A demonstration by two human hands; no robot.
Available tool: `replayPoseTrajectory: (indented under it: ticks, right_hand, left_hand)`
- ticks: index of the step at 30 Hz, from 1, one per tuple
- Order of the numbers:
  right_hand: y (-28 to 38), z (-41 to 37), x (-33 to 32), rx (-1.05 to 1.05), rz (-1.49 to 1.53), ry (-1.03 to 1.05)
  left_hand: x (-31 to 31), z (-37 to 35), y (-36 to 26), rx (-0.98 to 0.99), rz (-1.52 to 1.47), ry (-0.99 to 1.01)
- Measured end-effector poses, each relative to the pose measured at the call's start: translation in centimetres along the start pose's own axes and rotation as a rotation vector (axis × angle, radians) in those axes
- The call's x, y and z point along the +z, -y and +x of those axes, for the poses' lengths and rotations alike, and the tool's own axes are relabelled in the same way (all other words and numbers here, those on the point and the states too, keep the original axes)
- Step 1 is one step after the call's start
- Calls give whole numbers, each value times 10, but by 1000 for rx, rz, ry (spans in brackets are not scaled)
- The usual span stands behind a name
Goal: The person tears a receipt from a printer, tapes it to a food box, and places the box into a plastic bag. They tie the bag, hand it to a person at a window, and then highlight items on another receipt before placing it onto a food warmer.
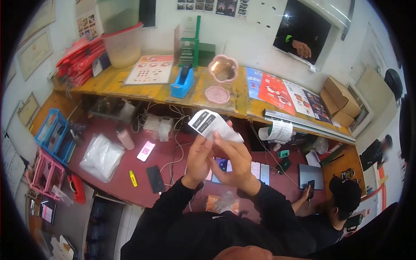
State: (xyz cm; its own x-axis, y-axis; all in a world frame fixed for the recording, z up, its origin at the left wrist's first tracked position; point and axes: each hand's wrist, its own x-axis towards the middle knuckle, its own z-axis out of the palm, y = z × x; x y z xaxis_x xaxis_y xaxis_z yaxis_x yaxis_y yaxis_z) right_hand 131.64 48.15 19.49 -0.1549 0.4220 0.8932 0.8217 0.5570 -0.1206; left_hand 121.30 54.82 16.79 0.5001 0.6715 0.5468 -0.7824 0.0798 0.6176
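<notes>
A white printed receipt (216, 125) with black header blocks is held up in front of me, above the dark red desk. My left hand (199, 158) pinches its lower left part. My right hand (236, 160) is closed at its lower edge, with the thumb on the paper and the other fingers partly behind it. Beneath my hands several phones (264, 172) lie in a row, partly covered by them. An orange packet with clear plastic (222, 203) lies nearer my body.
On the left of the desk (115, 190) are a plastic bag bundle (102, 157), a pink bottle (125, 138), a yellow highlighter (133, 178) and a black phone (155, 179). A blue tape dispenser (182, 83) stands on the shelf. At right, a person (344, 203) holds a phone (310, 190).
</notes>
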Motion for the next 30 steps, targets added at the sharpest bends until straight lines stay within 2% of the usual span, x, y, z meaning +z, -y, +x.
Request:
replayPoseTrajectory:
  ticks: [4, 12, 15, 18, 30]
  right_hand:
    - [39, -5, 11, 21, 86, 14]
    - [83, 3, 48, 64, 282, -1]
    - [93, 1, 55, 45, 197, -22]
    - [108, -2, 72, 163, 80, -135]
    - [152, 19, 139, 412, 367, -4]
  left_hand:
    - [-12, -29, -40, -105, -43, 2]
    - [-32, -58, -102, -113, 34, 3]
    - [-45, -68, -117, -111, 60, 4]
    - [-58, -73, -133, -114, 83, -18]
    - [-110, -109, -192, -21, 112, -131]
